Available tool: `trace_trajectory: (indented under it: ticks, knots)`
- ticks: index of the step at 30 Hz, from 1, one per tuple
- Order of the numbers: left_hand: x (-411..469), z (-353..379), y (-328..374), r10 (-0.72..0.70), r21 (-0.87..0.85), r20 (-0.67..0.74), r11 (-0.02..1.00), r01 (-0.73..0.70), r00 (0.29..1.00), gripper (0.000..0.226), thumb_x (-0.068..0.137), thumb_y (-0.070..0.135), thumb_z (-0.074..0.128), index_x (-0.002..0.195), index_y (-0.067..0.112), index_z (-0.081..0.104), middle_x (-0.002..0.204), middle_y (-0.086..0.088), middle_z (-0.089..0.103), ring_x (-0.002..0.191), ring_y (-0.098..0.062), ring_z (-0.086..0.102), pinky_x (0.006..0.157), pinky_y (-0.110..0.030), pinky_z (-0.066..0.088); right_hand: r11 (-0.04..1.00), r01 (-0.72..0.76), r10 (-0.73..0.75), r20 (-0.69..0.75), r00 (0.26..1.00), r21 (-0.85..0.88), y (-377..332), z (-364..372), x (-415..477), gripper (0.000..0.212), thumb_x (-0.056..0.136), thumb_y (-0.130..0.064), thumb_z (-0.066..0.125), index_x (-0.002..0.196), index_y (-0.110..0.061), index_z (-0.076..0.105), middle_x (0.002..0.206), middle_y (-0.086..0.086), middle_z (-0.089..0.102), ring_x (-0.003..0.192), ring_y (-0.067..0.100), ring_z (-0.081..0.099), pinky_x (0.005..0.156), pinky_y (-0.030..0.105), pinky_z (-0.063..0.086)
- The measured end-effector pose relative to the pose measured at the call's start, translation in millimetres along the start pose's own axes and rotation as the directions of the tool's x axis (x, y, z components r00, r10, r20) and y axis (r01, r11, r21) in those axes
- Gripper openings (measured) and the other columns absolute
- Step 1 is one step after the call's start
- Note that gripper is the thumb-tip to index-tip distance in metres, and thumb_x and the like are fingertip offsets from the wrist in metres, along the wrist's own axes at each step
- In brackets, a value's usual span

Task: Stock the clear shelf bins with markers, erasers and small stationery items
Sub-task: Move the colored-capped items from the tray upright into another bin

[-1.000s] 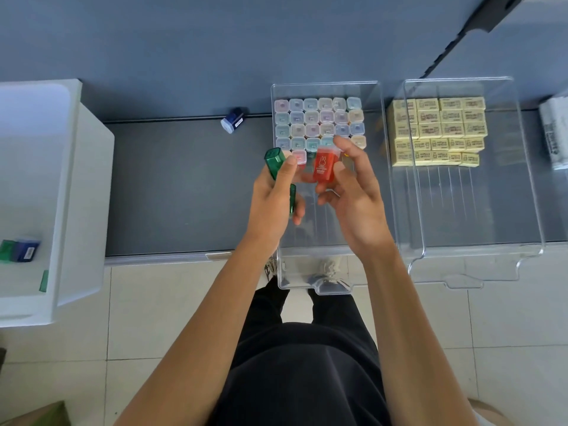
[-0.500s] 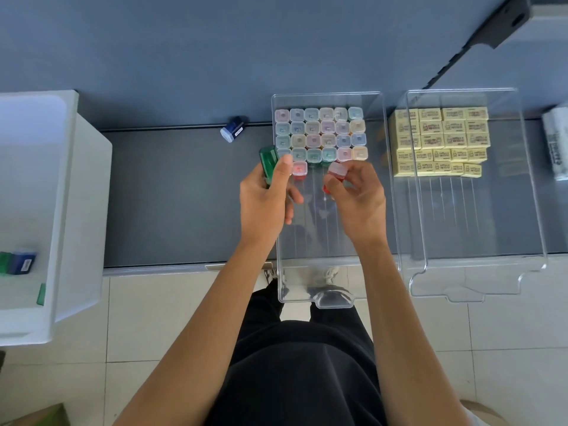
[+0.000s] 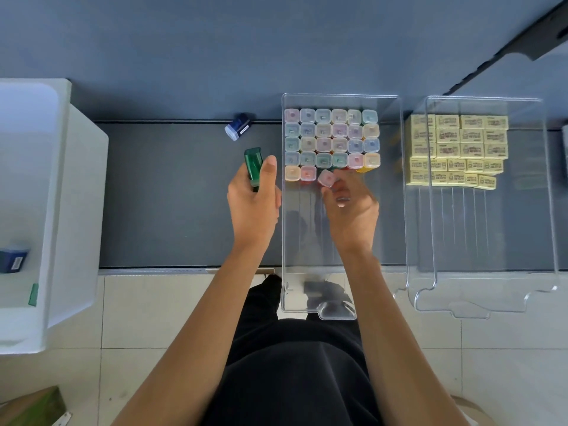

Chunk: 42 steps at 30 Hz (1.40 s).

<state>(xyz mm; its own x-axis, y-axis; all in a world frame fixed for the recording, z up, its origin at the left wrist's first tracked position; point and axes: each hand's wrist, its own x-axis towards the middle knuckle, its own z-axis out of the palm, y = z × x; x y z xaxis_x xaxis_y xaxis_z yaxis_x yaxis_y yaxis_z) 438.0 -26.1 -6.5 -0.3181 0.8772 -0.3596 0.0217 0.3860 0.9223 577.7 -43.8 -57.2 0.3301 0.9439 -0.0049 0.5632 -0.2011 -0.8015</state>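
While markers [image 3: 332, 138] pack the left bin [image 3: 295, 247], erasers [image 3: 455, 149] occupy the right bin [image 3: 491, 226].

We cannot read the print on the yellow erasers [image 3: 458, 146] — too small — and the right hand [image 3: 350, 210] hides the body of the pink-capped marker [image 3: 326, 178]; the white box [image 3: 76, 210] runs off left.

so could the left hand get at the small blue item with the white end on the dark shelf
Probably yes for reach: bare dark grey shelf lies between the left hand and the small blue white-ended item. But its fingers grip a translucent green item, so grasping looks awkward.
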Motion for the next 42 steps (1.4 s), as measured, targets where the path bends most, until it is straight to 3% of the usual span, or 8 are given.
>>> trace_trajectory:
  ticks: [13,19,23,28,30,33,36,42]
  knots:
    - [0,-7,-3,0.008,0.045,0.067,0.999,-0.011,0.998,0.036,0.104,0.027,0.049,0.088,-0.006,0.05,0.057,-0.016,0.044,0.036,-0.006,0.038,0.037,-0.019,0.035,0.989,-0.126,0.125,0.023,0.992,0.077,-5,4,4,0.012,0.088,-0.008,0.068,0.099,-0.004,0.063,0.086,-0.006,0.065,0.073,-0.002,0.063,0.069,0.006,0.05]
    - [-8,-15,3,0.22,0.349,0.401,0.861,-0.371,0.889,0.029,0.091,0.045,0.054,0.091,0.016,0.052,0.063,0.012,0.054,0.054,-0.009,0.049,0.053,-0.023,0.041,0.986,-0.154,0.156,-0.036,0.987,0.069,-14,-7,-10,0.01,0.092,-0.008,0.057,0.095,-0.008,0.066,0.077,-0.01,0.063,0.071,0.008,0.063,0.068,0.02,0.056]
    - [-21,-12,11,0.225,0.341,0.56,0.814,-0.47,0.797,0.032,0.093,0.043,0.034,0.11,0.017,0.043,0.064,0.003,0.056,0.056,-0.023,0.052,0.056,-0.037,0.044,0.943,-0.183,0.175,0.056,0.983,0.277,-31,-23,-19,0.015,0.098,-0.012,0.051,0.09,-0.013,0.064,0.07,-0.003,0.065,0.062,0.014,0.064,0.062,0.034,0.057]
    - [-32,4,10,0.239,0.448,0.592,0.697,-0.56,0.77,0.032,0.095,0.043,0.06,0.113,0.021,0.047,0.089,0.008,0.065,0.073,-0.017,0.061,0.063,-0.033,0.046,0.796,-0.249,0.191,0.162,0.968,0.552,-48,-53,-26,0.044,0.099,-0.037,0.045,0.093,0.001,0.066,0.069,0.016,0.061,0.061,0.017,0.057,0.056,0.028,0.049]
    - [-35,8,7,0.225,0.452,0.596,0.699,-0.554,0.771,0.037,0.09,0.044,0.067,0.111,0.019,0.05,0.094,0.008,0.066,0.076,-0.016,0.061,0.065,-0.033,0.048,0.768,-0.264,0.167,0.216,0.962,0.583,-49,-63,-28,0.041,0.095,-0.04,0.053,0.092,-0.001,0.067,0.07,0.018,0.062,0.059,0.016,0.057,0.055,0.026,0.047]
    - [-34,12,4,0.226,0.439,0.572,0.727,-0.527,0.788,0.037,0.084,0.04,0.075,0.105,0.017,0.055,0.093,0.004,0.068,0.081,-0.017,0.065,0.071,-0.041,0.054,0.794,-0.245,0.136,0.231,0.964,0.557,-46,-72,-26,0.009,0.094,-0.014,0.063,0.087,-0.011,0.066,0.065,-0.005,0.067,0.054,0.009,0.057,0.053,0.02,0.046]
    - [-38,19,2,0.226,0.38,0.544,0.792,-0.477,0.808,0.033,0.085,0.037,0.075,0.107,0.02,0.057,0.091,0.005,0.069,0.082,-0.013,0.066,0.073,-0.036,0.054,0.803,-0.287,0.212,0.2,0.956,0.522,-37,-76,-25,0.018,0.098,-0.016,0.058,0.083,-0.015,0.067,0.061,-0.005,0.066,0.058,0.01,0.06,0.057,0.02,0.05]
    - [-44,31,10,0.101,0.118,0.388,0.98,-0.158,0.916,0.018,0.1,0.029,0.056,0.112,0.015,0.061,0.076,0.009,0.067,0.04,-0.011,0.047,0.044,-0.02,0.039,0.728,-0.313,0.192,0.258,0.947,0.609,-33,-79,-20,0.02,0.098,0.0,0.05,0.112,-0.001,0.064,0.092,0.006,0.074,0.072,0.019,0.071,0.064,0.027,0.056]
